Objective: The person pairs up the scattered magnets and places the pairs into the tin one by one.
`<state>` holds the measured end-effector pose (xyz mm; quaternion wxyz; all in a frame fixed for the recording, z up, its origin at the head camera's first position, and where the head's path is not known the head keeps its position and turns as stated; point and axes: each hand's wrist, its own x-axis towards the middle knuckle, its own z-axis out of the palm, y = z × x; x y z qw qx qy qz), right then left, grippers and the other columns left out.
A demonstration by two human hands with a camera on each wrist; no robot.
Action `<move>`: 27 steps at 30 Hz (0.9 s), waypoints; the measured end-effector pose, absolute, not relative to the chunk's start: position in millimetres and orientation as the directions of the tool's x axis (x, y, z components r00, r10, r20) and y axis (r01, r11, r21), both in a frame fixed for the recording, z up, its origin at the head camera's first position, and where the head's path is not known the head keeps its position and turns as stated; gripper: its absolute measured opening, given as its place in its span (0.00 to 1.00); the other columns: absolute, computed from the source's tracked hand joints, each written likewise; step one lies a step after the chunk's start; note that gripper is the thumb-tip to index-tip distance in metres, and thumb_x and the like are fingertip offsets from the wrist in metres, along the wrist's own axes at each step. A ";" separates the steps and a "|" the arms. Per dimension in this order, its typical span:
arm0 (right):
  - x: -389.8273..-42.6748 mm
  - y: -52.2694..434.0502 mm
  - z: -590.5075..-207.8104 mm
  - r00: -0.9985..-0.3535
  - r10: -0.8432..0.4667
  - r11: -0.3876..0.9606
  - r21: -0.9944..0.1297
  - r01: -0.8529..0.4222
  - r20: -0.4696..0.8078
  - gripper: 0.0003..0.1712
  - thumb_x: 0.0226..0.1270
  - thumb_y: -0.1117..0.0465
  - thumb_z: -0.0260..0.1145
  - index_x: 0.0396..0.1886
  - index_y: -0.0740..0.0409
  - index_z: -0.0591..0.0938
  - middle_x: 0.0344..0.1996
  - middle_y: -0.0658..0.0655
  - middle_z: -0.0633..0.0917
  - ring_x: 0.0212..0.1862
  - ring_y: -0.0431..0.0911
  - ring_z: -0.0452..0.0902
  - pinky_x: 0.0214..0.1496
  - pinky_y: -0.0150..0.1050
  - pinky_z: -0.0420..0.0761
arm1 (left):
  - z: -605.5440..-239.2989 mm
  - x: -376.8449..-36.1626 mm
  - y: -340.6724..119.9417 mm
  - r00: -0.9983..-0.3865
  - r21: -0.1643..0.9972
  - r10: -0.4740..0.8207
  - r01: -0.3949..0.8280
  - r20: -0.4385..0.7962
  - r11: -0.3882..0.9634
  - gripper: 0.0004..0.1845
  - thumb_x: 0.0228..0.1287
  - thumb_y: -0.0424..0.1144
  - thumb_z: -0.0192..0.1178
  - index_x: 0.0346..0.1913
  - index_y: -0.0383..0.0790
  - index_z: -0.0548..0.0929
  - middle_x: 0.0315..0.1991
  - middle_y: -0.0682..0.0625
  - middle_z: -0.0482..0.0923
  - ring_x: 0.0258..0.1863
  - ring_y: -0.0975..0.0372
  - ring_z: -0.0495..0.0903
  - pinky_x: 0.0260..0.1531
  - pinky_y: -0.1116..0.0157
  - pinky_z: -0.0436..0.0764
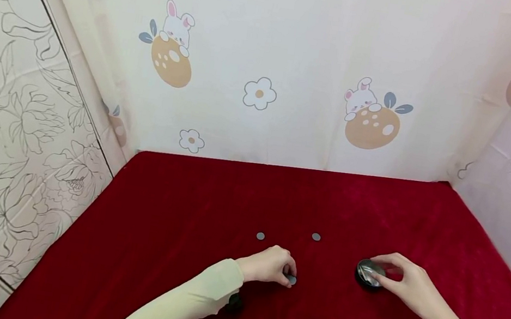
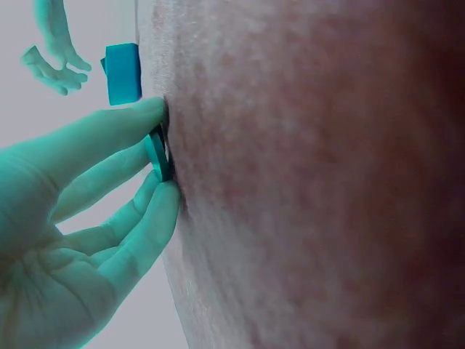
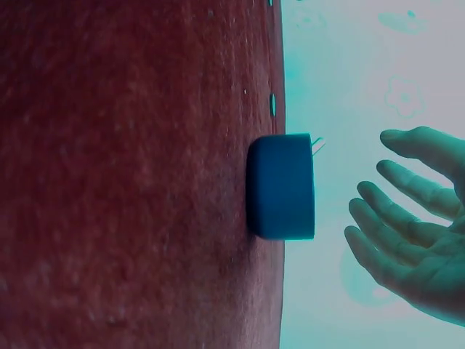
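so the left hand (image 1: 269, 265) is down on the near-middle part of the desk, thumb and fingertips pinching a small gray disc (image 1: 291, 280). from the left wrist view that disc is tipped up, its edge between the thumb and the fingers, right at the red cloth (image 1: 153, 210) covering the desk.

the right hand (image 1: 415, 285) is over on the right by a round black bowl (image 1: 360, 280). from the head it looks like the fingers are on the rim, but the right wrist view shows a gap, so it's not holding anything, fingers spread and loosely bent. the two hands are well apart. something shiny shows in the top of the bowl and a thin pale bit pokes past the rim, can't tell what it is.

two more gray discs lie flat on the cloth a bit farther back: a left one (image 1: 260, 236) just beyond the left hand, and a right one (image 1: 316, 237) between that hand and the bowl, slightly farther off.

both sleeves (image 1: 185, 298) are pale yellow. behind the desk there's a light curtain (image 1: 313, 41) with bunnies, orange fruit and flowers, and on the left a panel (image 1: 20, 108) with line-drawn flowers.
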<state>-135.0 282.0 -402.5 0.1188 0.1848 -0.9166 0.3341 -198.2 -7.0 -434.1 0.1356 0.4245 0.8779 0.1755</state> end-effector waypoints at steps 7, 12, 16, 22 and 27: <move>-136.9 288.3 -404.3 -0.910 -0.252 0.719 -0.565 -0.404 0.330 0.16 0.48 0.63 0.70 0.39 0.57 0.80 0.35 0.52 0.79 0.35 0.32 0.73 0.33 0.23 0.72 | -431.3 -197.3 -4.1 -0.604 0.477 0.795 0.683 -0.057 0.553 0.09 0.51 0.40 0.65 0.36 0.43 0.84 0.30 0.57 0.75 0.26 0.74 0.71 0.26 0.82 0.69; -139.0 293.4 -408.0 -0.920 -0.252 0.719 -0.578 -0.386 0.300 0.18 0.47 0.62 0.70 0.40 0.58 0.79 0.36 0.55 0.80 0.36 0.32 0.73 0.34 0.24 0.73 | -429.1 -197.5 0.3 -0.611 0.511 0.791 0.670 -0.032 0.538 0.09 0.51 0.40 0.64 0.36 0.43 0.83 0.29 0.57 0.75 0.26 0.74 0.70 0.26 0.82 0.69; -140.7 297.4 -409.8 -0.932 -0.256 0.716 -0.598 -0.360 0.255 0.20 0.48 0.60 0.70 0.42 0.59 0.78 0.37 0.56 0.79 0.38 0.30 0.73 0.34 0.26 0.74 | -429.3 -199.0 3.9 -0.613 0.534 0.790 0.667 -0.002 0.519 0.09 0.52 0.40 0.64 0.36 0.43 0.84 0.28 0.58 0.74 0.25 0.75 0.70 0.26 0.82 0.69; -142.9 302.0 -411.2 -0.936 -0.281 0.703 -0.618 -0.352 0.213 0.23 0.47 0.59 0.71 0.44 0.62 0.77 0.39 0.60 0.79 0.39 0.28 0.72 0.34 0.27 0.75 | -428.1 -199.6 10.7 -0.622 0.543 0.783 0.668 0.031 0.509 0.09 0.52 0.41 0.64 0.36 0.44 0.84 0.28 0.59 0.73 0.26 0.75 0.69 0.27 0.82 0.68; -145.2 305.7 -415.4 -0.929 -0.320 0.666 -0.654 -0.359 0.185 0.26 0.47 0.60 0.71 0.46 0.67 0.76 0.40 0.63 0.79 0.39 0.28 0.73 0.33 0.29 0.76 | -424.4 -199.3 17.7 -0.631 0.564 0.774 0.658 0.052 0.499 0.09 0.52 0.41 0.63 0.37 0.44 0.84 0.28 0.59 0.74 0.26 0.76 0.69 0.26 0.83 0.69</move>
